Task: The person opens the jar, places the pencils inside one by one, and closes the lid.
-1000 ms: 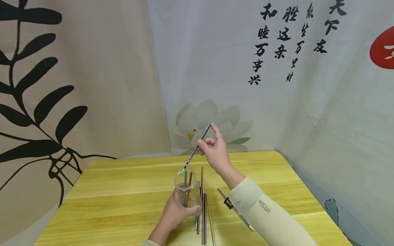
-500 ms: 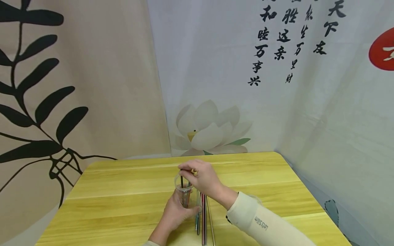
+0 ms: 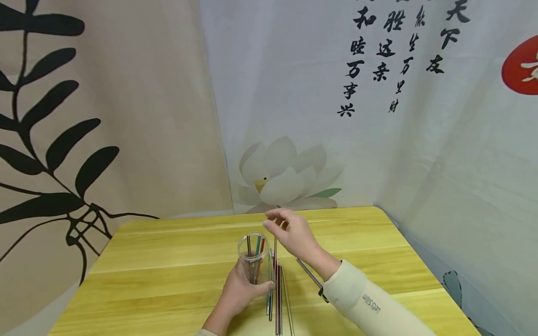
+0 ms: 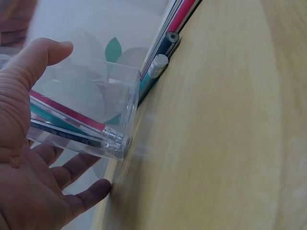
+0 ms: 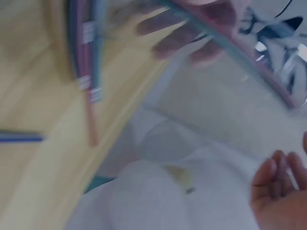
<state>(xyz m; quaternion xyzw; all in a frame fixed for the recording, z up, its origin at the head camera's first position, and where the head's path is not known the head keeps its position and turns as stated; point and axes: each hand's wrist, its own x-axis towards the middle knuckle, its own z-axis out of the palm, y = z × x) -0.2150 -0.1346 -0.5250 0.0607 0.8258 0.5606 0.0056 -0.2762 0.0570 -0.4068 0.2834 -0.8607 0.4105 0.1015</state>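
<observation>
My left hand (image 3: 241, 287) grips a clear plastic cup (image 3: 253, 256) that stands upright over the table. Inside it lean a black pencil (image 4: 62, 132), a teal pencil (image 4: 55, 117) and a red pencil (image 4: 72, 108), their eraser ends at the cup's bottom. My right hand (image 3: 298, 235) hovers just right of the cup's rim, fingers loosely bent, with nothing in them. Right beside the cup lies a bundle of several pencils (image 3: 279, 294), among them teal, dark and red ones. In the right wrist view the same right hand (image 5: 283, 191) shows at the lower right, blurred.
A gold-coloured pencil (image 3: 287, 301) lies along the bundle's right side. Farther right, a dark pencil (image 3: 308, 271) with a black clip-like piece (image 3: 323, 295) is partly under the right sleeve (image 3: 370, 298). The wooden table (image 3: 168, 266) ends at a printed cloth backdrop (image 3: 286, 93).
My right hand lowered the black pencil into the cup, let go of it, then moved up and right. The left hand has kept its hold on the cup.
</observation>
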